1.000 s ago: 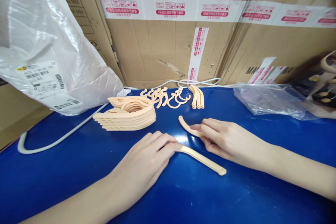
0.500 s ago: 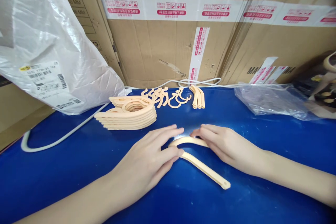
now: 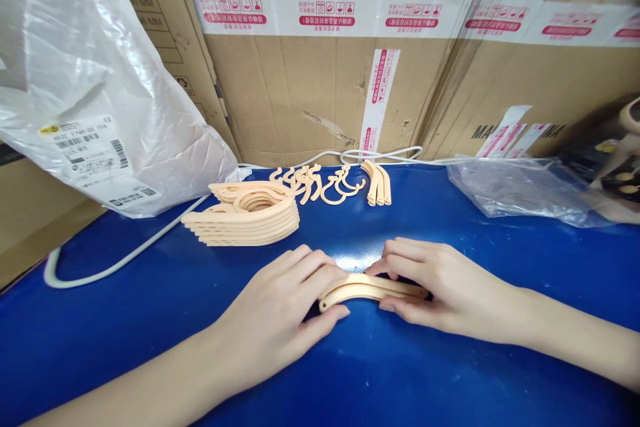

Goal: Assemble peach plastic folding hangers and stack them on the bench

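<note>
Two cream plastic hanger arms [image 3: 357, 291] lie side by side on the blue table, both gently curved. My left hand [image 3: 293, 297] is closed at their left ends, its fingers behind and its thumb in front. A small hole shows in the near arm's left end. At the right, my right hand [image 3: 435, 283] pinches the arms between thumb and fingers and partly hides their ends. Beyond my hands stand a stack of folded cream hangers [image 3: 250, 227], several loose hanger hooks [image 3: 333, 190] and a small group of loose hanger arms [image 3: 379, 185].
A white plastic bag [image 3: 100, 80] with a label leans at the left. Large cardboard boxes [image 3: 310, 87] form the back wall. A white cable [image 3: 120, 267] runs along the table's left and back. A clear plastic bag [image 3: 520, 190] lies at the back right.
The near arm, which slanted out toward the front right, has swung back alongside the other one. My right hand has come round both arms, with its thumb in front.
</note>
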